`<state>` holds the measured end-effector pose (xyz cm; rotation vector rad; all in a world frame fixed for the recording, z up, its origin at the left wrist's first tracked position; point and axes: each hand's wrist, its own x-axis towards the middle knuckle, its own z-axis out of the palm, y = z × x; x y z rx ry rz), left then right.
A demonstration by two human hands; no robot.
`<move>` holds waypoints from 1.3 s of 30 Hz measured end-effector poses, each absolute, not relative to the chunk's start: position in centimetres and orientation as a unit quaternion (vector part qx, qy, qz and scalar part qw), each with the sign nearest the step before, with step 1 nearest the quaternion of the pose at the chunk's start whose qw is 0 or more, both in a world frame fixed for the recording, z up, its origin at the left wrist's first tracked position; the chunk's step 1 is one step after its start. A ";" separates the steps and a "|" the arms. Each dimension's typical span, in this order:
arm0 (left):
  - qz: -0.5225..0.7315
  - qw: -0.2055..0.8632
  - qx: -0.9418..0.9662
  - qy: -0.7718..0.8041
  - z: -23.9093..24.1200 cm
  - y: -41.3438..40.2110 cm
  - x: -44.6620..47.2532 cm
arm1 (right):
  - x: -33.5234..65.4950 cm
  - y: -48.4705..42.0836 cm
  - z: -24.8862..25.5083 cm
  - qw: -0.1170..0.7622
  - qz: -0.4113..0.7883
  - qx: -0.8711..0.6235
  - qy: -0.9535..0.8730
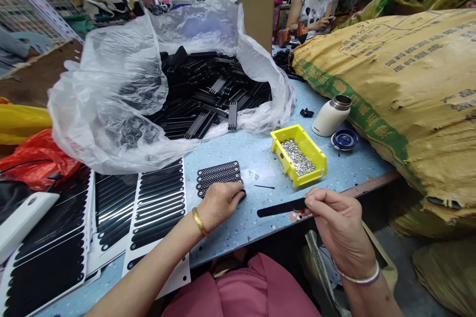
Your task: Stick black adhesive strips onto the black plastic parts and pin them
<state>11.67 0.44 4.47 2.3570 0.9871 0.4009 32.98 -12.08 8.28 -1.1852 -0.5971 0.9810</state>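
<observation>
My right hand (336, 228) pinches one end of a thin, flat black strip (280, 207) with rounded ends. It holds the strip out level just above the table's front edge. My left hand (219, 204), closed, has thumb and fingertips at the right end of the nearest bar in a row of black perforated bars (218, 173). The hand covers most of that nearest bar. The bars lie side by side on the blue speckled table (256, 146), with small light spots at their ends. A thin dark pin-like tool (264, 186) lies between my hands.
A yellow bin (320, 172) holds small shiny metal parts. Behind it stand a white bottle (327, 119) and its blue lid (344, 139). Sheets of black strips (158, 203) lie left. A plastic bag (111, 94) spills black parts. A big yellow sack (409, 74) leans at right; people sit beyond.
</observation>
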 end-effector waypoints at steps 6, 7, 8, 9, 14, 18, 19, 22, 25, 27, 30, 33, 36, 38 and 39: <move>0.223 0.395 0.771 0.447 6.4 -3.8 9.8 | 31.8 -11.4 8.6 0.653 0.481 -0.507 -0.293; 0.208 0.438 0.744 0.460 6.5 -4.6 9.3 | 31.5 -11.3 8.8 0.650 0.487 -0.502 -0.296; 0.194 0.490 0.709 0.468 6.5 -5.4 8.9 | 31.2 -11.2 8.9 0.648 0.493 -0.498 -0.299; 0.184 0.546 0.668 0.470 6.4 -6.0 8.6 | 30.9 -11.2 8.9 0.645 0.498 -0.495 -0.302; 0.238 0.700 0.488 0.464 5.4 -8.0 7.2 | 29.5 -11.6 7.9 0.616 0.507 -0.511 -0.319; 0.244 0.667 0.478 0.517 4.4 -9.2 6.2 | 28.9 -13.1 5.4 0.528 0.392 -0.615 -0.435; 0.235 0.654 0.485 0.531 4.3 -9.6 5.9 | 28.7 -13.4 4.8 0.494 0.344 -0.639 -0.479; 0.231 0.619 0.497 0.562 4.4 -10.6 4.3 | 27.5 -13.9 3.5 0.404 0.246 -0.652 -0.593; 0.250 0.596 0.488 0.587 5.2 -11.7 1.6 | 25.0 -13.2 3.3 0.362 0.232 -0.619 -0.657; 0.265 0.574 0.463 0.621 5.7 -12.5 -0.8 | 22.4 -12.5 3.4 0.355 0.241 -0.587 -0.686; 0.296 0.515 0.427 0.682 6.1 -13.7 -4.9 | 17.9 -11.9 3.2 0.337 0.274 -0.537 -0.724; 0.295 0.463 0.430 0.717 5.4 -14.6 -8.4 | 13.9 -11.6 2.2 0.271 0.284 -0.513 -0.763; 0.270 0.365 0.490 0.744 3.9 -14.7 -10.5 | 11.5 -11.2 1.3 0.161 0.251 -0.517 -0.802; 0.225 0.290 0.546 0.753 2.9 -14.4 -11.0 | 10.8 -10.6 1.4 0.080 0.226 -0.521 -0.819; 0.191 0.261 0.573 0.753 2.5 -14.3 -11.2 | 10.6 -10.3 1.6 0.045 0.215 -0.518 -0.827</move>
